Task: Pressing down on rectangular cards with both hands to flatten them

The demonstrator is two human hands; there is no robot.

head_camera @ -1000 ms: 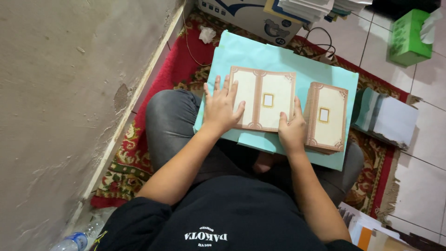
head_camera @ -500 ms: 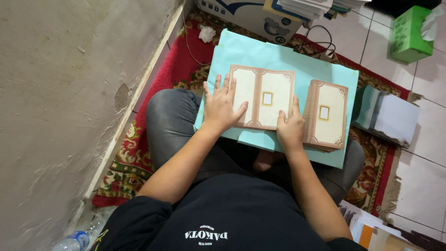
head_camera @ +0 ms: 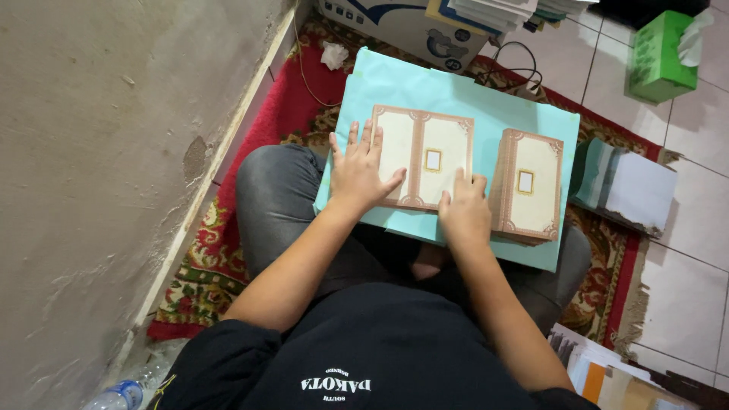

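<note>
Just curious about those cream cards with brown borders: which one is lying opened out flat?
The card under both hands: left hand on its left panel, right hand at its lower edge. It shows two panels; the stack to its right shows one.

Open card: matt cream paper, printed brown border, smooth face. Stack of cards at 3 o'clock from it: same paper, edges layered and slightly ragged. Board beneath both: smooth pale turquoise paper wrap, faint sheen. Rug at 9 o'clock: woven cloth, red pile, frayed fringe. Wall further at 9 o'clock: rough, stained plaster. Floor at 3 o'clock: glossy white tile. Tissue box at 1 o'clock: green card.
</note>
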